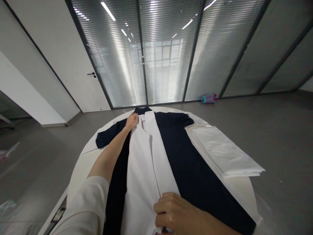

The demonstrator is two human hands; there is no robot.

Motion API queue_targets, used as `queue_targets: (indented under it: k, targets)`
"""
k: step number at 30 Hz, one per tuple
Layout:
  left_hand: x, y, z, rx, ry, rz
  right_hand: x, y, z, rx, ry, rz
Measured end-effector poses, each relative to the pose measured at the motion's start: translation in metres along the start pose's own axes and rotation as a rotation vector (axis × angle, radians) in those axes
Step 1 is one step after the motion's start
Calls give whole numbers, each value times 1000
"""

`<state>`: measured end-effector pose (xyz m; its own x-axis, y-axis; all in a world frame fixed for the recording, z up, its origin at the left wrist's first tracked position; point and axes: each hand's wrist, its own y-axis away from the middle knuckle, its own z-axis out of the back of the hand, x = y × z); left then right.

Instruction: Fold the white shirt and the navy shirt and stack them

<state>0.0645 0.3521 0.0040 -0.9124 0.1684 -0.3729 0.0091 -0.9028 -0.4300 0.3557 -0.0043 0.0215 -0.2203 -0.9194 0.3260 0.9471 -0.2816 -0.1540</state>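
A dark navy short-sleeved garment (176, 143) lies spread out, its collar end away from me. Down its middle runs a long white cloth piece (139, 169) with a lengthwise opening or fold line; whether it is part of the navy garment or a separate piece I cannot tell. At the far end, my left hand (132, 120) has its fingers closed at the white cloth's left edge, near the collar. Close to me, my right hand (171, 210) is curled on the near part of the white cloth, beside the opening. Its fingertips are partly hidden.
Under the garments is a rounded white table (80, 173). A folded white cloth (225, 150) rests on its right side and overhangs the edge. Beyond stand glass partitions with blinds (166, 71) and a door (73, 65). A purple-and-blue basket (208, 98) lies on the floor.
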Motion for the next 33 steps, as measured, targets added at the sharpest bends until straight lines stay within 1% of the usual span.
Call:
queue_targets:
  k: [4, 7, 9, 12, 14, 16, 18, 20, 23, 26, 29, 31, 33]
  targets:
    - [7, -5, -16, 35, -17, -81, -7, 0, -8, -16, -14, 39]
    - [6, -8, -27, 21, -34, -115, -12, -1, -18, -27, -21, 71]
    - [4, -10, -29, -5, -42, -126, -14, 0, -22, -39, -27, 79]
    - [1, -12, -22, -71, -45, -124, -14, -1, -25, -43, -24, 55]
    - [0, -11, -13, -119, -43, -114, -12, -1, -23, -25, -17, 46]
    - [-2, -4, -2, -131, -43, -114, -10, -2, -20, -8, -12, 41]
    - [-4, 6, 5, -86, -49, -133, -9, -3, -18, 1, -8, 28]
    - [-6, 19, 6, 3, -61, -159, -8, -3, -16, 7, -5, 25]
    - [-12, 33, -2, 155, -79, -163, -9, -2, -16, 1, -13, 63]
    - [-17, 35, -12, 268, -93, -132, -10, 0, -15, -8, -31, 109]
    - [-21, 31, -13, 322, -99, -111, -8, 1, -9, 24, -44, 102]
    - [-24, 32, -5, 330, -99, -112, -5, 1, -4, 49, -43, 64]
    - [-29, 40, 8, 315, -101, -125, -3, 1, 0, 60, -39, 33]
